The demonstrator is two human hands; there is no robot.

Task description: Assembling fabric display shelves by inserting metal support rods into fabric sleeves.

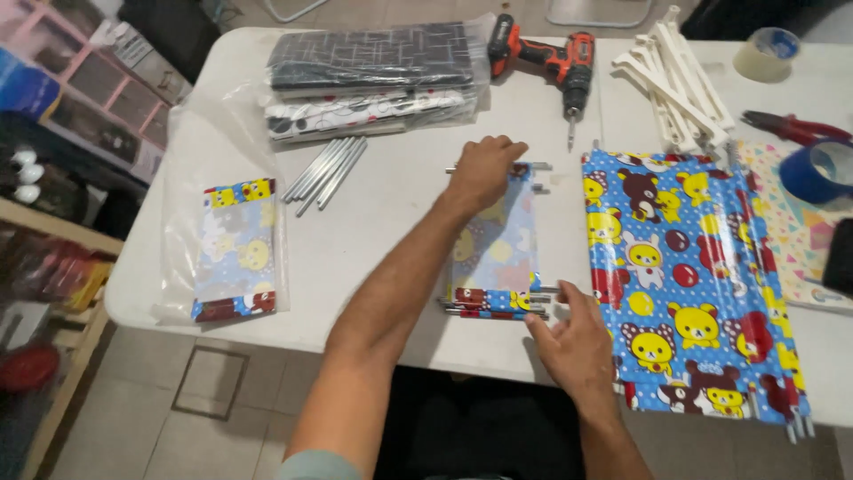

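The left hand (484, 169) presses flat on the far end of the small printed panel (496, 244) at the centre of the white surface (391, 222). The right hand (573, 342), at 5 o'clock, pinches its thin metal rods (542, 300). Better keep the glossy, slippery cloth taut and the rods parallel.

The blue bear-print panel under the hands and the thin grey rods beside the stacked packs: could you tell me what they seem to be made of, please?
The blue bear-print panel, pressed by the left hand and touched by the right hand, looks like thin coated fabric or plastic sheet: it is glossy, with light glare. The thin grey rods look like bare metal: a dull silver sheen and straight, even lengths.
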